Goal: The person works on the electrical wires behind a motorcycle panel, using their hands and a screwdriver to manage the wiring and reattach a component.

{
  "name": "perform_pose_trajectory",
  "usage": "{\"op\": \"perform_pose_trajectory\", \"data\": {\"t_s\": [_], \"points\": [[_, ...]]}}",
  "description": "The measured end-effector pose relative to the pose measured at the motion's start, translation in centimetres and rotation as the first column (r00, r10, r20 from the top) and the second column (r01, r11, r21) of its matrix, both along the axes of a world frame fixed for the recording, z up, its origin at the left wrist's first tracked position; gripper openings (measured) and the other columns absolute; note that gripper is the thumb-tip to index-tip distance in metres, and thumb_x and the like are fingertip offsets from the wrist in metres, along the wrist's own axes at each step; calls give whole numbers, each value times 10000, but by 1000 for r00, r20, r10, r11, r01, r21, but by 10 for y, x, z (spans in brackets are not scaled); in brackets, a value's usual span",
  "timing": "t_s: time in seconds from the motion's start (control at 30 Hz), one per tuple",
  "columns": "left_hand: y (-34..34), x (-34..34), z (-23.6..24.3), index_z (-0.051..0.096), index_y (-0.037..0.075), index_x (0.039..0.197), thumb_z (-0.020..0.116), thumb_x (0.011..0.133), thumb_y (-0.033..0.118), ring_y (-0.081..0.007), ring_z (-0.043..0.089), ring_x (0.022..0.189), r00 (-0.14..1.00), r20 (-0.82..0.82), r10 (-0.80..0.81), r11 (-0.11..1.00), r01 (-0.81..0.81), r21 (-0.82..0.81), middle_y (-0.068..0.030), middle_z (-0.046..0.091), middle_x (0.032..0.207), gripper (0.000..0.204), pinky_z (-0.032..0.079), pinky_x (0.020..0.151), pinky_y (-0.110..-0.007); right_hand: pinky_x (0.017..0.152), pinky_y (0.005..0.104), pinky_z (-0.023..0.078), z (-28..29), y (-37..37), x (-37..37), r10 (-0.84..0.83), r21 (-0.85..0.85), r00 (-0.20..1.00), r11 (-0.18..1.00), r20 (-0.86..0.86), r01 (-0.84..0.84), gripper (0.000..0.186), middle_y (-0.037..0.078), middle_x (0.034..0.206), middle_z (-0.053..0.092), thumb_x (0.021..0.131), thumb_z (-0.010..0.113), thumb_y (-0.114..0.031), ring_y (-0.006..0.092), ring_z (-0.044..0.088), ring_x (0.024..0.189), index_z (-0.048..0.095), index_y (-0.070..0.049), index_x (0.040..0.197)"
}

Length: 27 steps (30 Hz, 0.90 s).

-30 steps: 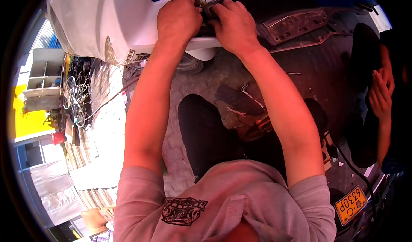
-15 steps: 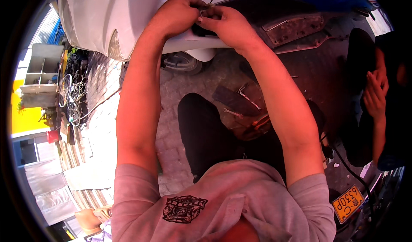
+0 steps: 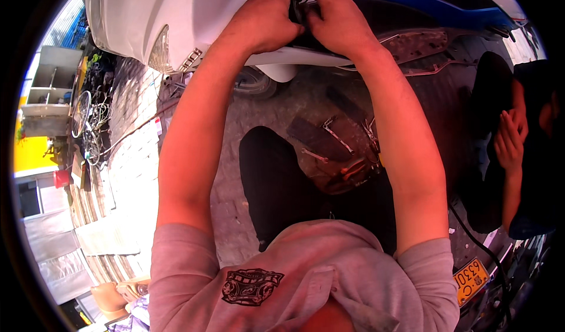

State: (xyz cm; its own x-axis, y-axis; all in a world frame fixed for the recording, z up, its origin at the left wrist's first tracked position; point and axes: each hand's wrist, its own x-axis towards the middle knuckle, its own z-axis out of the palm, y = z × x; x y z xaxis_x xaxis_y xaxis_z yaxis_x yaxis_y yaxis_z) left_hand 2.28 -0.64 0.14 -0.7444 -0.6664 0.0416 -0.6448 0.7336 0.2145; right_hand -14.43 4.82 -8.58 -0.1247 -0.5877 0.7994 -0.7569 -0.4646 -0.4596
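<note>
Both of my arms reach forward to the white body panel point(image 3: 176, 8) of a scooter with a blue strip point(image 3: 412, 1). My left hand point(image 3: 266, 23) is closed at the panel's opening, its fingers curled by a small dark part point(image 3: 296, 9). Facing it, my right hand point(image 3: 340, 21) bends its fingers over the same spot, with the thumb near the dark part. The hands hide most of what lies between them, so I cannot make out what either one holds.
On the ground by my knees lie a long wrench point(image 3: 339, 137), a shorter wrench point(image 3: 315, 155) and orange-handled pliers point(image 3: 355, 168). At the right a person sits close by, one hand point(image 3: 508, 141) showing. A yellow licence plate point(image 3: 472, 280) lies lower right. Bicycle parts point(image 3: 88, 120) stand at the left.
The hands have shifted within the view, up and to the right. A thin wire seen above the fingers earlier no longer shows, and a dark part now appears between the hands.
</note>
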Motion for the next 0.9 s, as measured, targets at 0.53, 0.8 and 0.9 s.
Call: {"op": "perform_pose_trajectory", "data": {"t_s": [0.53,0.8,0.9], "points": [[10,-10,1,452,-3,1523,680,1014,376,-503,724,1014,974,-149,172,966,-197,-169,-321,750,1027,675,572,879,-563,845,471,577,-18,23,28,-217,61,965,976,147,210,124,149,1049,698,897,741,-87,389,700,976,748,-78,1021],[1,-8,-2,678,6,1137,643,1015,292,-482,726,976,985,-150,87,969,-119,-216,-278,756,1007,313,567,870,-569,800,440,568,-48,25,49,-255,31,949,967,184,254,187,66,1065,700,915,759,-93,323,701,969,779,-142,1094],[5,-18,-2,704,17,1102,633,1003,254,-466,724,1015,979,-110,169,963,-188,-194,-266,761,1046,267,563,894,-560,771,429,566,-49,23,51,-287,-74,948,951,135,299,208,44,1033,687,870,774,-55,298,680,951,780,-148,1056]]}}
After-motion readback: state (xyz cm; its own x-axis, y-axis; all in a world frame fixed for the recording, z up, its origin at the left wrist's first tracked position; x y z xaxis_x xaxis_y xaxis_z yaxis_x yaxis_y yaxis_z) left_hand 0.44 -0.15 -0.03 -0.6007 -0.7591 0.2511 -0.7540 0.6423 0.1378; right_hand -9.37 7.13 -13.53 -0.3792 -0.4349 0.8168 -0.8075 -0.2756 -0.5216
